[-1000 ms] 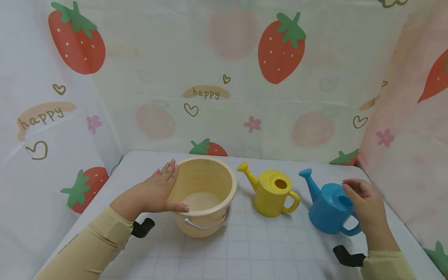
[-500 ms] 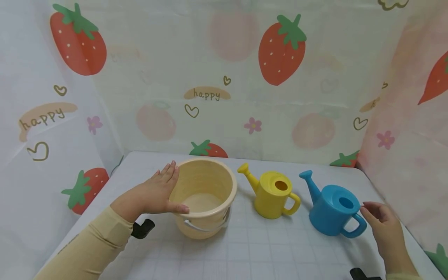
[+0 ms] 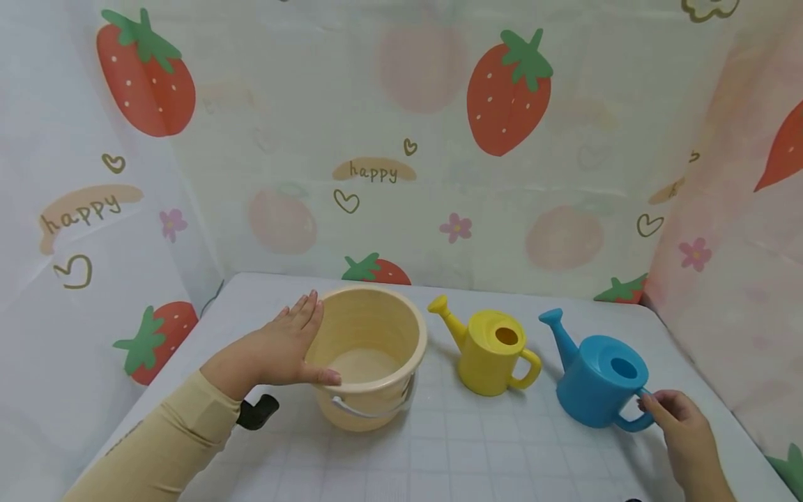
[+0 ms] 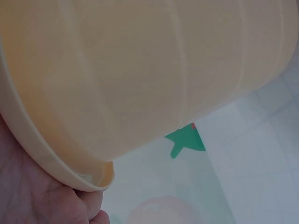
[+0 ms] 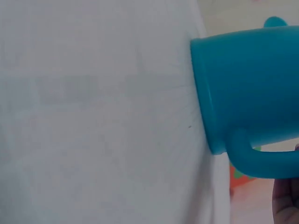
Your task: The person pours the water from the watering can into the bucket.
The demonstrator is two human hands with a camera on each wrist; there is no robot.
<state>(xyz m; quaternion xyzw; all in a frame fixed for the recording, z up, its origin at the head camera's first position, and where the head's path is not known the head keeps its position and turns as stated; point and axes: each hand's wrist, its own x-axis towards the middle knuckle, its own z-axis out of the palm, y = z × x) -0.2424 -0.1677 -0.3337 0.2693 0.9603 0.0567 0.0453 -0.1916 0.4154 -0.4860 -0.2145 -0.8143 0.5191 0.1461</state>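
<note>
A cream bucket [image 3: 370,408] with a pale bail handle stands upright on the table. My left hand [image 3: 272,355] rests on its left rim, fingers straight and thumb stretched along the near edge; the left wrist view has the bucket's ribbed wall [image 4: 140,79] close up, the palm against the rim. At the right stands a blue watering can [image 3: 599,383], spout to the left. My right hand [image 3: 684,432] holds its handle between thumb and fingers; in the right wrist view the fingers [image 5: 285,200] are partly cut off beside the handle [image 5: 261,163].
A yellow watering can [image 3: 489,359] stands between the bucket and the blue can, its spout toward the bucket. The white table [image 3: 452,453] meets strawberry-printed cloth [image 3: 408,209] at the back and both sides.
My right hand has moved from above the blue watering can's top, out to the right and down, onto its handle. The left hand stays on the bucket rim.
</note>
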